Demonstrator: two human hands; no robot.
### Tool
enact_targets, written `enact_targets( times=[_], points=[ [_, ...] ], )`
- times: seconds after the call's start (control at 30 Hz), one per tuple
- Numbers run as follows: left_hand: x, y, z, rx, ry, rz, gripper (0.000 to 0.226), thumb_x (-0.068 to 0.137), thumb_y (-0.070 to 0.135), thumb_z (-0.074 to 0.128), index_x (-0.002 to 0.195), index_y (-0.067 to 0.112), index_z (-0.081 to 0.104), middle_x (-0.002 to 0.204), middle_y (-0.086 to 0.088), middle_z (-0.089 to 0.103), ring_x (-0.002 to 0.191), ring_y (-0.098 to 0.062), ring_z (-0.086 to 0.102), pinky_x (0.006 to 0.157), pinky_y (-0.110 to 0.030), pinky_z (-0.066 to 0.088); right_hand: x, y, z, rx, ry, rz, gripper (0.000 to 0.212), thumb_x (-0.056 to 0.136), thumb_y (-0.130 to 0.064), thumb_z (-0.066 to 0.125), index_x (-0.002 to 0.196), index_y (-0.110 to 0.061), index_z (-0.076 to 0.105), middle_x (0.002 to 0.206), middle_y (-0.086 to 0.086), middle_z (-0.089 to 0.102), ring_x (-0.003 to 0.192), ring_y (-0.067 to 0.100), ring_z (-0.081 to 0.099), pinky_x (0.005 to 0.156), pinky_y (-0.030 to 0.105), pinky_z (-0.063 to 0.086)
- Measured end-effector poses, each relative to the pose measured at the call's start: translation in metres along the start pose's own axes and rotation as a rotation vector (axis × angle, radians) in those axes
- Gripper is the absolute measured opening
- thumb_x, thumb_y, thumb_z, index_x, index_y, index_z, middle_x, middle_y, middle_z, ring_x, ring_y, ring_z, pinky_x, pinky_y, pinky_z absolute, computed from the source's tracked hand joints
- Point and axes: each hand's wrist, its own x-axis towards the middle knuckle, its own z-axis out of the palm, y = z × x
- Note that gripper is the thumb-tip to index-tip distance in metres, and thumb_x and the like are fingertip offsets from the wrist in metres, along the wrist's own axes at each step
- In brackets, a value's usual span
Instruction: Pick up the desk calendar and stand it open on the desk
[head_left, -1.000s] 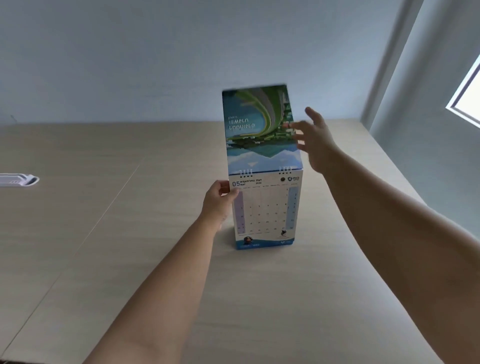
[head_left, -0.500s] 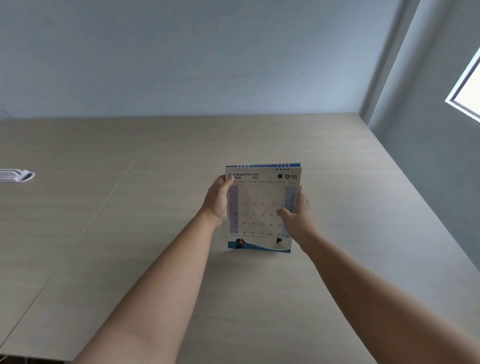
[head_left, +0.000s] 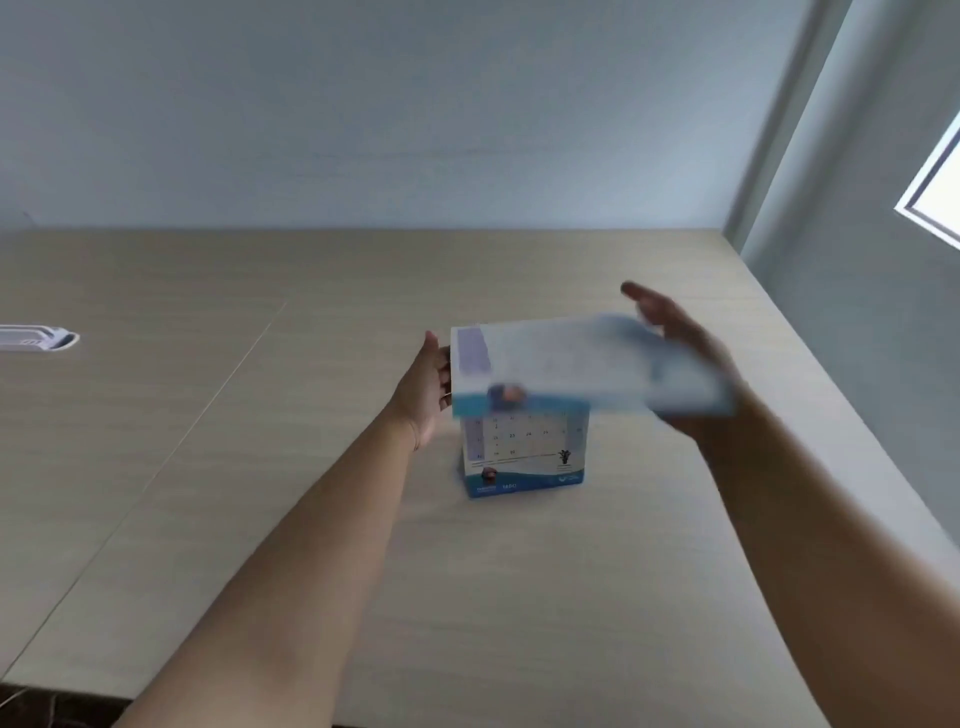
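Note:
The desk calendar (head_left: 524, 452) stands upright on the pale wooden desk (head_left: 311, 519), its white month grid and blue bottom band facing me. One page (head_left: 561, 364) is swung up and blurred, covering the calendar's top half. My left hand (head_left: 426, 395) grips the calendar's upper left edge. My right hand (head_left: 675, 358) is behind and under the raised page on the right, fingers spread; the blur hides whether it pinches the page.
A white object (head_left: 36, 338) lies at the desk's far left. A seam (head_left: 208, 405) runs diagonally across the desktop. The desk's right edge (head_left: 857, 426) meets a grey wall with a window at the upper right.
Half a second ago both hands held the calendar's sides with the month page flat. Now the right hand has moved up and right, and a page is swinging upward.

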Motion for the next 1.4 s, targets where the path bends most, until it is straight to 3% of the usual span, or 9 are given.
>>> enact_targets(
  times=[0.1, 0.2, 0.37, 0.53, 0.7, 0.9, 1.13, 1.23, 1.4],
  points=[
    [0.004, -0.010, 0.002, 0.069, -0.032, -0.029, 0.054, 0.095, 0.061, 0.019, 0.107, 0.030, 0.062, 0.117, -0.003, 0.067, 0.124, -0.029, 0.052, 0.106, -0.046, 0.033, 0.024, -0.026, 0.009, 0.307, -0.126, -0.051, 0.047, 0.095, -0.049, 0.041, 0.139, -0.033, 0.042, 0.131, 0.011, 0.063, 0.110, 0.032, 0.064, 0.095, 0.044, 0.048],
    [0.003, -0.011, 0.005, 0.140, -0.024, -0.017, 0.049, 0.097, 0.057, 0.021, 0.106, 0.031, 0.061, 0.111, 0.000, 0.068, 0.107, -0.021, 0.055, 0.096, -0.042, 0.033, 0.051, -0.030, 0.022, -0.213, -0.100, -0.149, 0.057, 0.097, -0.039, 0.047, 0.149, -0.031, 0.027, 0.135, 0.005, 0.054, 0.115, 0.023, 0.053, 0.093, 0.036, 0.040],
    [0.007, -0.013, 0.007, 0.186, -0.010, 0.017, 0.040, 0.101, 0.045, 0.022, 0.106, 0.027, 0.056, 0.101, 0.010, 0.065, 0.092, -0.008, 0.055, 0.093, -0.037, 0.034, 0.073, 0.006, 0.009, -0.797, -0.054, -0.038, 0.041, 0.098, -0.019, 0.051, 0.137, -0.009, 0.050, 0.133, 0.010, 0.058, 0.102, 0.017, 0.053, 0.077, 0.027, 0.043],
    [0.017, -0.006, 0.009, 0.226, 0.138, 0.138, 0.050, 0.092, 0.061, 0.036, 0.089, 0.017, 0.061, 0.097, -0.003, 0.068, 0.091, -0.020, 0.060, 0.083, -0.037, 0.047, 0.070, 0.036, -0.009, -0.634, 0.034, 0.011, 0.035, 0.094, -0.017, 0.057, 0.128, -0.014, 0.052, 0.110, 0.013, 0.064, 0.097, 0.026, 0.057, 0.075, 0.037, 0.046],
    [0.033, 0.002, 0.004, 0.220, 0.359, 0.009, 0.088, 0.051, 0.099, 0.037, 0.077, 0.018, 0.057, 0.078, -0.009, 0.063, 0.074, -0.024, 0.060, 0.075, -0.043, 0.053, 0.063, 0.044, 0.000, -0.491, 0.102, 0.125, 0.065, 0.085, -0.055, 0.058, 0.111, 0.005, 0.060, 0.097, 0.014, 0.073, 0.090, 0.031, 0.068, 0.082, 0.049, 0.056],
    [0.052, 0.035, 0.006, 0.120, 0.451, -0.118, 0.046, 0.062, 0.058, 0.070, 0.077, 0.015, 0.069, 0.093, -0.008, 0.077, 0.083, -0.027, 0.074, 0.084, -0.041, 0.060, 0.084, 0.024, 0.019, -0.476, 0.178, 0.137, 0.037, 0.088, -0.044, 0.058, 0.097, -0.008, 0.055, 0.100, 0.017, 0.072, 0.089, 0.034, 0.068, 0.082, 0.048, 0.056],
    [0.073, 0.054, 0.010, 0.163, 0.514, -0.085, 0.040, 0.068, 0.055, 0.073, 0.066, 0.017, 0.062, 0.085, -0.007, 0.074, 0.078, -0.027, 0.072, 0.078, -0.039, 0.061, 0.107, 0.013, 0.023, -0.527, 0.298, 0.046, 0.034, 0.085, -0.039, 0.063, 0.073, -0.014, 0.045, 0.103, 0.022, 0.073, 0.095, 0.038, 0.071, 0.082, 0.054, 0.058],
    [0.074, 0.047, 0.013, 0.241, 0.600, -0.107, 0.046, 0.066, 0.059, 0.075, 0.060, 0.017, 0.058, 0.084, -0.009, 0.074, 0.077, -0.029, 0.072, 0.077, -0.042, 0.061, 0.108, 0.023, 0.022, -0.621, 0.361, 0.032, 0.037, 0.083, -0.044, 0.063, 0.069, -0.013, 0.048, 0.096, 0.022, 0.074, 0.076, 0.032, 0.069, 0.072, 0.040, 0.058],
    [0.091, 0.049, 0.012, 0.158, 0.628, -0.138, 0.058, 0.056, 0.059, 0.082, 0.066, 0.014, 0.048, 0.090, -0.010, 0.074, 0.075, -0.028, 0.073, 0.074, -0.040, 0.062, 0.118, 0.024, 0.018, -0.584, 0.399, 0.076, 0.042, 0.079, -0.052, 0.067, 0.070, -0.012, 0.055, 0.090, 0.017, 0.077, 0.068, 0.028, 0.065, 0.075, 0.043, 0.060]
  ],
)
